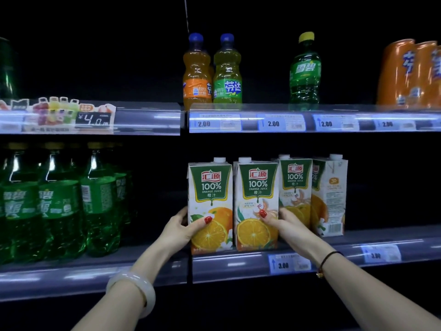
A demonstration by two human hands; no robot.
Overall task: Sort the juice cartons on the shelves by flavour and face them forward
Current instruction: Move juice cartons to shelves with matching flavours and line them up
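Orange juice cartons (253, 232), four in a row on the lower shelf (238, 265), sit around 5 o'clock from the middle of the view. Left hand (182, 226) grips the leftmost carton (210, 187) low down, thumb across the orange on the front, fingers wrapped round its 9 o'clock side. Right hand (285, 223) does the same to the second carton (257, 187), thumb on the front, fingers tucked round the 3 o'clock edge, between it and the third carton (295, 185). Both held cartons stand right beside each other, fronts forward. The third faces forward too but stands a bit further back. Fourth carton (331, 194), at 3 o'clock of that, is twisted so its barcode side shows. At 9 o'clock of the hands are big green Sprite bottles (59, 204). Up at 12 o'clock are two Fanta bottles (196, 72) and a small Sprite bottle (305, 70).
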